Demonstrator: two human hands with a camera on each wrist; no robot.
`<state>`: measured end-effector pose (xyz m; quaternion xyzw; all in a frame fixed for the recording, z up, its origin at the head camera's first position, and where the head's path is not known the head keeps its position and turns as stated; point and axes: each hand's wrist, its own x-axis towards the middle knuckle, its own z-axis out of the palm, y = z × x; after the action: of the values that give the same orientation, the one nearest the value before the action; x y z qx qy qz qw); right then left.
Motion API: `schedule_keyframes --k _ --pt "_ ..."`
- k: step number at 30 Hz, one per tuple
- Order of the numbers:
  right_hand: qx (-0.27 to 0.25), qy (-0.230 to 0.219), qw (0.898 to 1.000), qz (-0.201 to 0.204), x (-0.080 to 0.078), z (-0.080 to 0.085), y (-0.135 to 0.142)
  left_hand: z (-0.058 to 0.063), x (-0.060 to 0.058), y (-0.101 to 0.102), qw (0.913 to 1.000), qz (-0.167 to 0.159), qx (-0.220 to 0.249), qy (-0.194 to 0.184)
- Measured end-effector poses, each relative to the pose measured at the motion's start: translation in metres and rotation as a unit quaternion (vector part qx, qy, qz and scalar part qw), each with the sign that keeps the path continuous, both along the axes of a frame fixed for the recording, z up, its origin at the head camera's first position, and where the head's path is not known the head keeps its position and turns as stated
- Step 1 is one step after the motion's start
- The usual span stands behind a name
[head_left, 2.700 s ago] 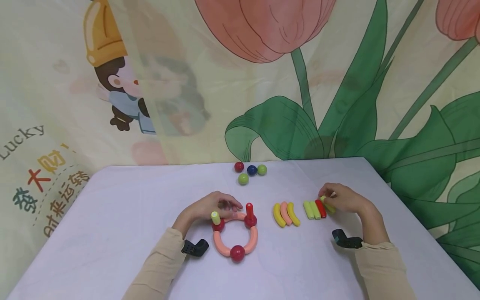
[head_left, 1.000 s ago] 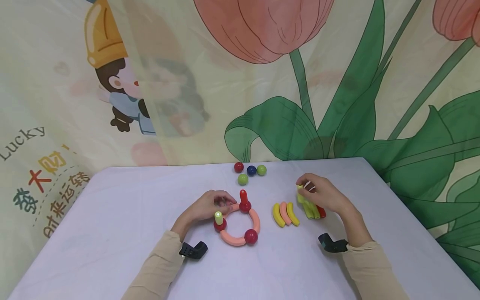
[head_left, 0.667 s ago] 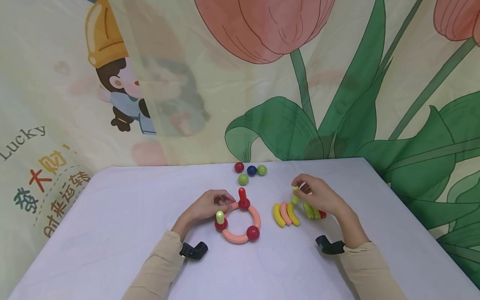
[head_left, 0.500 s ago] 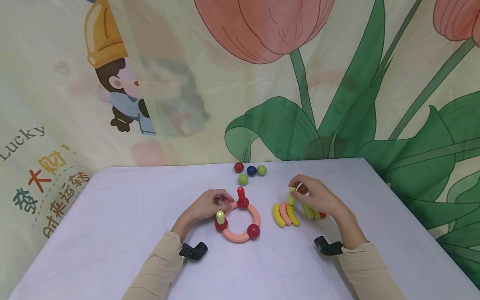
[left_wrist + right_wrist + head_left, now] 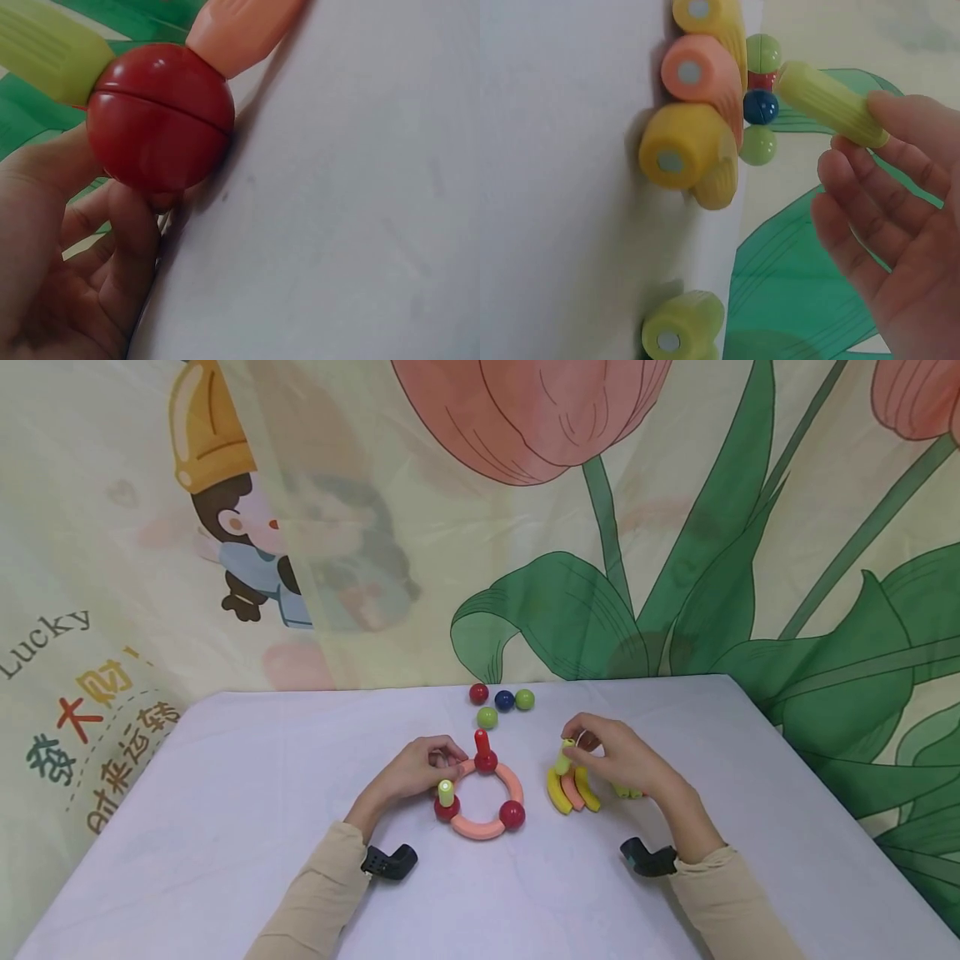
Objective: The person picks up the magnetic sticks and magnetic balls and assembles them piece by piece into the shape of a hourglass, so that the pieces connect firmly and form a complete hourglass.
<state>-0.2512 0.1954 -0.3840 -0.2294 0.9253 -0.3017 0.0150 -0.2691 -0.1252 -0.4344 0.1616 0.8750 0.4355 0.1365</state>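
Observation:
A ring of pink curved magnetic rods [image 5: 477,831] joined by three red balls [image 5: 512,815] lies on the table. A light green rod [image 5: 446,792] stands up from its left ball, and a red rod [image 5: 482,742] from its far ball. My left hand [image 5: 415,768] holds the ring's far-left pink rod; in the left wrist view a red ball [image 5: 160,120] hides some of its fingers. My right hand [image 5: 618,752] pinches another light green rod [image 5: 829,105] between thumb and fingers, raised above the curved yellow rods [image 5: 557,792] and a pink one [image 5: 573,791].
Several loose balls, red [image 5: 478,694], blue [image 5: 505,700] and green [image 5: 487,717], lie near the table's far edge. More light green rods [image 5: 628,792] lie partly hidden behind my right hand. A printed cloth [image 5: 360,527] hangs behind the white table [image 5: 247,827].
My right hand has picked up the light green rod from the right-hand row and carried it left, tilting it upright. The ring has turned counterclockwise, with my left hand still at it.

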Motion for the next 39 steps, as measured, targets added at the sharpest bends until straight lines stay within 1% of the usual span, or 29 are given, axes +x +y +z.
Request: schedule_keyframes --k 3,6,11,15,26,30,39 --pt "0.002 0.0 1.0 0.012 0.002 0.0 -0.004 -0.001 0.0 0.0 0.9999 0.006 0.009 -0.011" --pt "0.005 -0.003 1.0 0.014 0.003 0.001 -0.007 -0.002 0.0 0.0 0.9997 0.012 0.012 -0.019" --pt "0.003 -0.011 1.0 0.017 0.005 0.002 -0.011 0.0 0.001 0.001 0.9997 0.014 0.014 -0.017" --pt "-0.001 -0.018 0.999 0.028 0.007 0.002 -0.017 0.001 0.002 0.002 0.9997 0.012 0.013 -0.015" --pt "-0.005 -0.011 0.999 0.045 0.012 0.004 -0.026 -0.001 0.001 0.003 0.9998 0.011 0.005 -0.017" --pt "0.002 -0.006 0.999 0.054 0.015 0.004 -0.031 0.0 0.002 0.002 0.9998 0.013 0.005 -0.016" --pt "-0.003 -0.003 0.997 0.075 0.02 0.005 -0.039 0.002 0.002 0.002 0.9995 0.014 0.01 -0.025"
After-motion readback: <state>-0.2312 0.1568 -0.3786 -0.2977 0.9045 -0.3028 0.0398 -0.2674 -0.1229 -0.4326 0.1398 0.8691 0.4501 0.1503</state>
